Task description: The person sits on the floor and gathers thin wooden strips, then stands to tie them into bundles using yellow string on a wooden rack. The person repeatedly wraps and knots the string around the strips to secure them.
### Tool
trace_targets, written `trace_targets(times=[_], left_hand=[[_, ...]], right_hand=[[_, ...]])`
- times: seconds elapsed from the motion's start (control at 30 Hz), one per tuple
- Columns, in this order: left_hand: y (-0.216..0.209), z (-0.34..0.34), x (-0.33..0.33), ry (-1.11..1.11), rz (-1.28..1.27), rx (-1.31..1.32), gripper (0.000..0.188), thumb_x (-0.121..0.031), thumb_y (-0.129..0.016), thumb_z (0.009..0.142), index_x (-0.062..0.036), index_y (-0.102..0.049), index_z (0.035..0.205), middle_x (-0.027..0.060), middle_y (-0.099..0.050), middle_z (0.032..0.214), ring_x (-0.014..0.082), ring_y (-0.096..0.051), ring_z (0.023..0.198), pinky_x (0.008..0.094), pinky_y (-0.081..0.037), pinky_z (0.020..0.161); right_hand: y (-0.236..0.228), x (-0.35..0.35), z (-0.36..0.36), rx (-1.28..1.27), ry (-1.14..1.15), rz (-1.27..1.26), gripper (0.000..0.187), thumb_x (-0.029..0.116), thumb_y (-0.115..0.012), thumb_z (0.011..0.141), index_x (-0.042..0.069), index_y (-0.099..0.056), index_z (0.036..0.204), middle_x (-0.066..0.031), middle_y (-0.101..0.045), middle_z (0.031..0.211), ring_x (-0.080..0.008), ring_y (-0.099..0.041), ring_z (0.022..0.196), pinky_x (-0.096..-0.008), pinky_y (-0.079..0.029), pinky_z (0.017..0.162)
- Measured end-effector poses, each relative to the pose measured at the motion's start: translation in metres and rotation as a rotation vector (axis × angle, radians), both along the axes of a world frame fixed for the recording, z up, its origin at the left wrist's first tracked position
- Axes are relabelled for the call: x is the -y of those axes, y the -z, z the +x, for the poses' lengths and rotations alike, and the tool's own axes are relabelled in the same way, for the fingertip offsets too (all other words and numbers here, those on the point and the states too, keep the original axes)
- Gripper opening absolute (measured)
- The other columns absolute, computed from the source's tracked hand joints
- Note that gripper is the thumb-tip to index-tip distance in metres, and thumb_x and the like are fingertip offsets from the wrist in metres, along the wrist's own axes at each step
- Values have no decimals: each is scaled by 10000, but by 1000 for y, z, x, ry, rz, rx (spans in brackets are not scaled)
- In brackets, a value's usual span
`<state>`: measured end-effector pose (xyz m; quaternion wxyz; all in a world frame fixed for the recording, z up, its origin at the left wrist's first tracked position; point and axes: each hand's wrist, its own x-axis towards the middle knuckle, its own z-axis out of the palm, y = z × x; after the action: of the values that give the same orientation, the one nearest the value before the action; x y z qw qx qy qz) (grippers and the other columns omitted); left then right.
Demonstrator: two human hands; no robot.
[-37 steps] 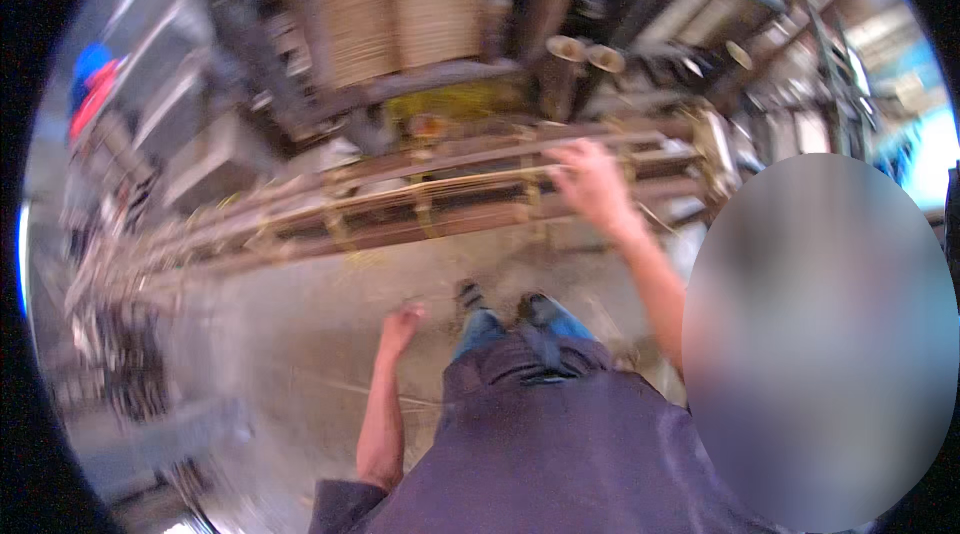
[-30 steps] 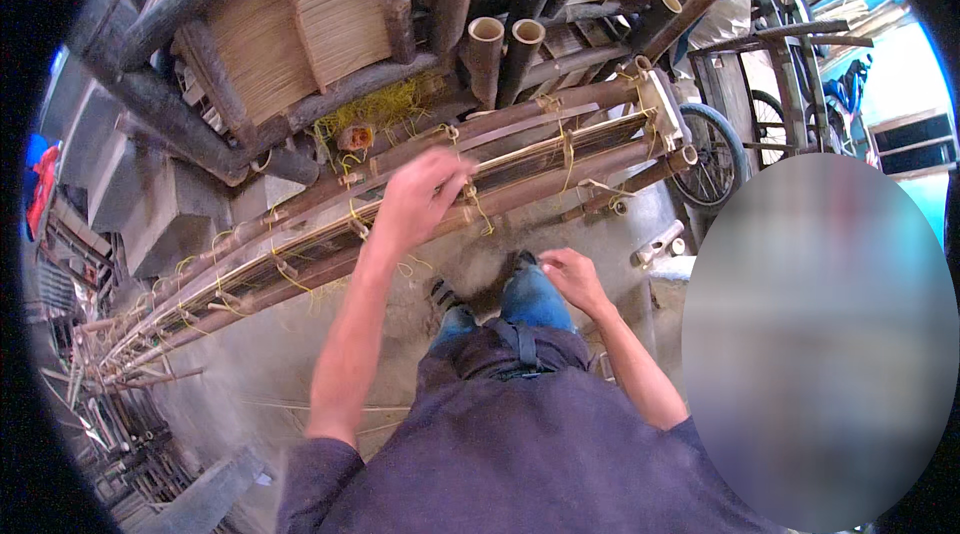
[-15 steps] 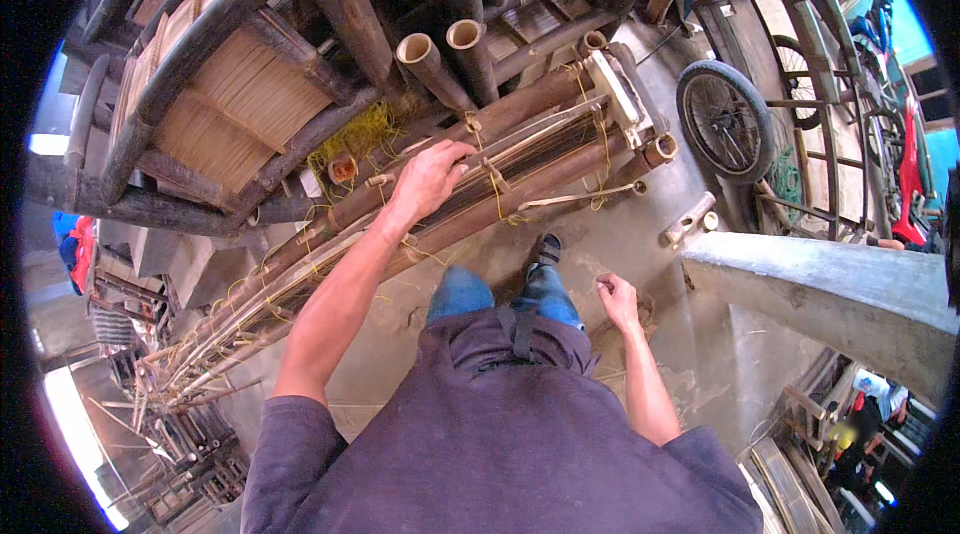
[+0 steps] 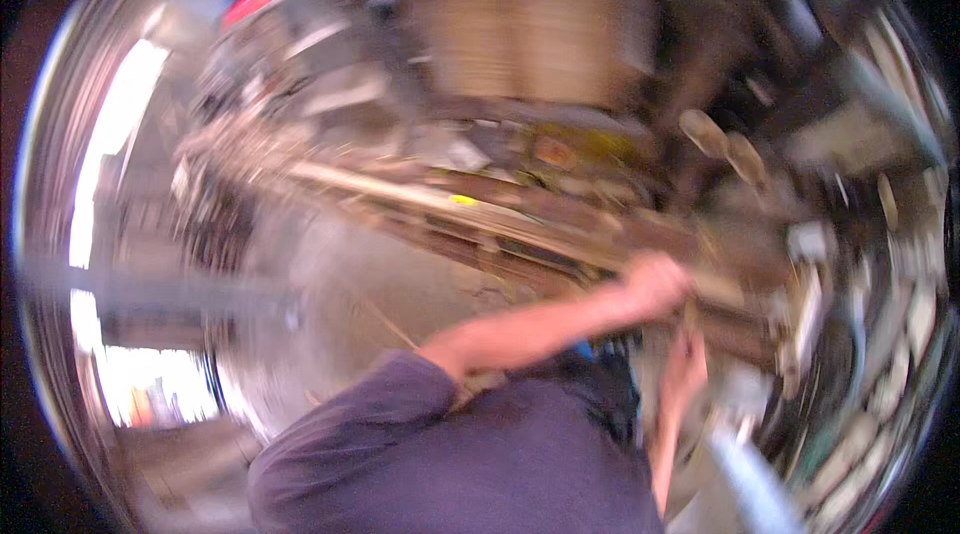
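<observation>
The picture is heavily blurred by motion. A long bundle of brown bamboo poles (image 4: 470, 219) runs from the upper left to the right, tied with thin strips. My left hand (image 4: 655, 284) rests on the bundle's right part, with my forearm reaching across from a purple sleeve. My right hand (image 4: 685, 369) hangs just below it, close to the bundle. Whether either hand grips anything is lost in the blur.
Behind the bundle stands a large woven bamboo frame (image 4: 520, 54) with thick dark poles. Two cut pole ends (image 4: 725, 144) stick out on the right. Grey concrete floor (image 4: 330, 284) lies on the left, with bright light at the far left edge.
The view has swung hard and blurred. My left hand is still on the bundle, and my right hand has come up closer to it.
</observation>
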<state>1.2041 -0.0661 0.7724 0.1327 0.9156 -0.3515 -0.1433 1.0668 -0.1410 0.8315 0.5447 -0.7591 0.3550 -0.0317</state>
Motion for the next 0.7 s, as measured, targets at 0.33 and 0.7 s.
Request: trace_targets(times=[0.33,0.7], left_hand=[[36,-39,2,-67,-386,166,88,-180,-558,691,-145,-631,657,85,-570,501,263,-615,487,427,-477,420],[-4,-4,1,35,-324,-72,157,-255,-609,767,-175,-687,878,138,-651,736,298,-644,695,428,-509,597]], right_hand=[[-129,25,157,317,-656,-500,241,162,-526,906,-24,-544,754,-88,-484,619,-177,-454,594,-332,-370,570],[46,120,227,-494,-1182,-743,431,433,-581,752,34,-682,880,-204,-661,887,-328,-644,816,-432,-493,714]])
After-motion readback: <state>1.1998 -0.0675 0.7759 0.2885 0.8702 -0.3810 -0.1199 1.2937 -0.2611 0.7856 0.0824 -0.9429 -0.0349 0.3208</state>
